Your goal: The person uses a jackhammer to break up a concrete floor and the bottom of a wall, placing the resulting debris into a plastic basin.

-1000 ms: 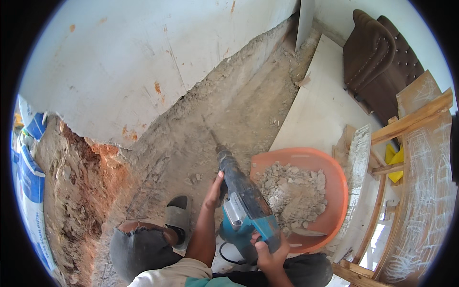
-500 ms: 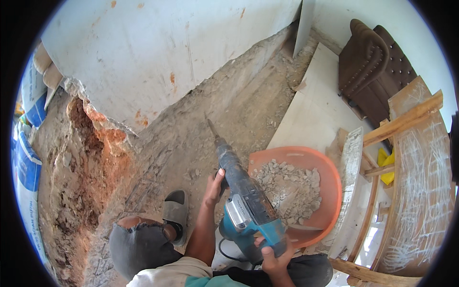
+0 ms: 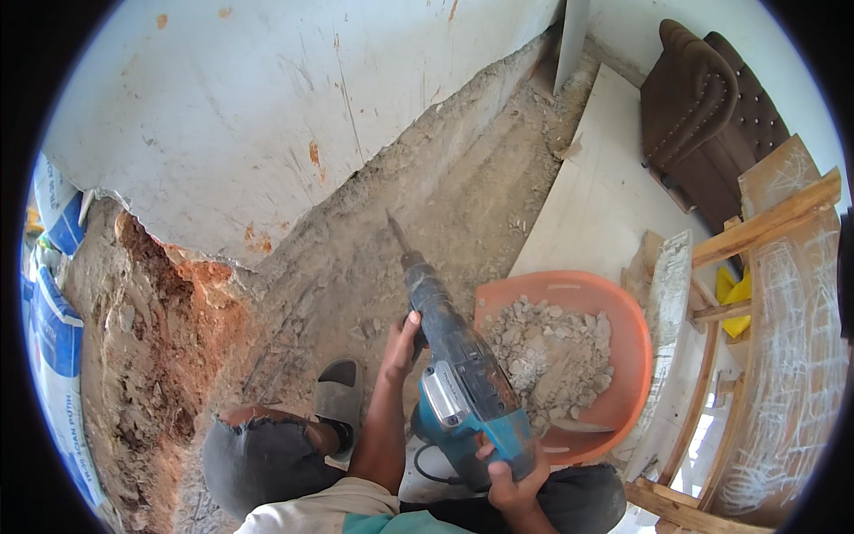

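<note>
A teal and black demolition hammer lies across my lap, its pointed chisel bit aimed up and away over the broken floor. My left hand is closed at the side of the tool's dark front barrel, probably on a side handle that is mostly hidden. At the rear, my right hand grips the handle, thumb lying over the back end. Whether the bit's tip touches the ground cannot be made out. Right beside the tool sits an orange tub holding grey rubble.
A white wall with a ragged lower edge runs along the upper left, above reddish exposed earth. Blue and white sacks stand far left. Rightward are a pale board, a brown tufted sofa and a wooden frame.
The view has shifted a little, so the tub, sofa and frame appear slightly farther right. Both hands keep their hold on the demolition hammer, which stays in nearly the same pose.
</note>
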A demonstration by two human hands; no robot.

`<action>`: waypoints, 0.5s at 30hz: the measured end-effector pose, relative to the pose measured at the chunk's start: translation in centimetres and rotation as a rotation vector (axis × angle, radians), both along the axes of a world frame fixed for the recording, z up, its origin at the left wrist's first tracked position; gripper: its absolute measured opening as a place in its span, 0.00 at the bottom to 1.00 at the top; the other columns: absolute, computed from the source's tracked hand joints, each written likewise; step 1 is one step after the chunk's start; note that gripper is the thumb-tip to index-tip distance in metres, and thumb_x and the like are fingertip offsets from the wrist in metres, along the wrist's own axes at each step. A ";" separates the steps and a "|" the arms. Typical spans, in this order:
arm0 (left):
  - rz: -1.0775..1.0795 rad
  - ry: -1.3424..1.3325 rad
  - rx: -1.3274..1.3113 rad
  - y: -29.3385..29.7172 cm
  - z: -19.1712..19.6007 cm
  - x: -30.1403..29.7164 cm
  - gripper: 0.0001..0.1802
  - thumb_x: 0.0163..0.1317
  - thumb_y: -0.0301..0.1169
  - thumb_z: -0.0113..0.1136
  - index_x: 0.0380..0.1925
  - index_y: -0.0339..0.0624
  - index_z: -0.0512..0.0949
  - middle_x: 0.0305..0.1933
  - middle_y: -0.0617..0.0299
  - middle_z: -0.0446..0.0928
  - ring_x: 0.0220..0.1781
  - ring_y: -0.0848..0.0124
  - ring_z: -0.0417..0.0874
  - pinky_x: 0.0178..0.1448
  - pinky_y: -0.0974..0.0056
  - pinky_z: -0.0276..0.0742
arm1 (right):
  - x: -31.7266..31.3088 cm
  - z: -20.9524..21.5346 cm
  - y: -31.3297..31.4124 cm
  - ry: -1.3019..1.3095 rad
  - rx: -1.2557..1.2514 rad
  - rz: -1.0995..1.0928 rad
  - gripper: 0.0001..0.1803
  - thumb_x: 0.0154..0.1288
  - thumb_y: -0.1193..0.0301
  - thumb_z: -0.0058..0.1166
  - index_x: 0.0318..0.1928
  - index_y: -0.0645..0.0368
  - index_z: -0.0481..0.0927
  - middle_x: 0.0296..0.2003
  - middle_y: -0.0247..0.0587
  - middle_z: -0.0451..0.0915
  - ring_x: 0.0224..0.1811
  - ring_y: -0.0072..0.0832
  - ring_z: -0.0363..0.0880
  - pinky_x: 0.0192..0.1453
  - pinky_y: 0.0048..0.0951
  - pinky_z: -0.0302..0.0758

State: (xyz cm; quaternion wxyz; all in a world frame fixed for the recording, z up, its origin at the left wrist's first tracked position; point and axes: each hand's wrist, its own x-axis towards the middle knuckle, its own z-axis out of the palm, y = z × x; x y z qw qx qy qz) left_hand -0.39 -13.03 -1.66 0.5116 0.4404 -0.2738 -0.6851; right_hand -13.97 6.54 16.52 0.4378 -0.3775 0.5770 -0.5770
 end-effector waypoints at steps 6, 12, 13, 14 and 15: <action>-0.021 -0.124 -0.007 -0.1 1.5 -0.6 0.41 0.58 0.65 0.56 0.37 0.29 0.77 0.29 0.59 0.76 0.28 0.72 0.76 0.32 0.67 0.70 | 0.3 0.1 -0.4 -0.037 -0.017 -0.013 0.23 0.59 0.62 0.67 0.42 0.67 0.74 0.32 0.38 0.81 0.35 0.23 0.80 0.41 0.25 0.76; -0.029 -0.137 0.000 -0.6 2.5 -0.5 0.41 0.59 0.66 0.55 0.36 0.29 0.77 0.28 0.61 0.75 0.27 0.73 0.74 0.30 0.68 0.68 | 0.7 0.2 -1.2 -0.096 0.010 -0.047 0.22 0.58 0.63 0.68 0.43 0.67 0.74 0.33 0.40 0.81 0.35 0.23 0.80 0.42 0.25 0.77; -0.033 -0.121 -0.006 -1.0 1.9 -0.6 0.41 0.59 0.66 0.55 0.36 0.29 0.77 0.28 0.61 0.75 0.27 0.73 0.74 0.30 0.68 0.68 | 0.4 0.2 -1.3 -0.071 0.011 -0.042 0.23 0.58 0.63 0.68 0.43 0.68 0.74 0.33 0.40 0.81 0.36 0.23 0.80 0.42 0.25 0.77; -0.036 -0.103 -0.005 -1.0 1.1 -0.8 0.41 0.59 0.66 0.55 0.36 0.29 0.77 0.28 0.61 0.75 0.27 0.73 0.74 0.30 0.68 0.68 | 0.0 0.0 -1.2 -0.064 0.017 -0.041 0.23 0.58 0.63 0.68 0.43 0.68 0.74 0.33 0.40 0.81 0.36 0.23 0.80 0.42 0.26 0.77; -0.038 -0.084 -0.005 -0.9 0.5 -0.8 0.41 0.58 0.66 0.55 0.36 0.29 0.77 0.28 0.61 0.75 0.27 0.73 0.74 0.30 0.68 0.68 | -0.5 -0.3 -1.2 -0.057 0.022 -0.039 0.24 0.58 0.62 0.68 0.43 0.68 0.74 0.33 0.40 0.81 0.36 0.24 0.80 0.42 0.26 0.77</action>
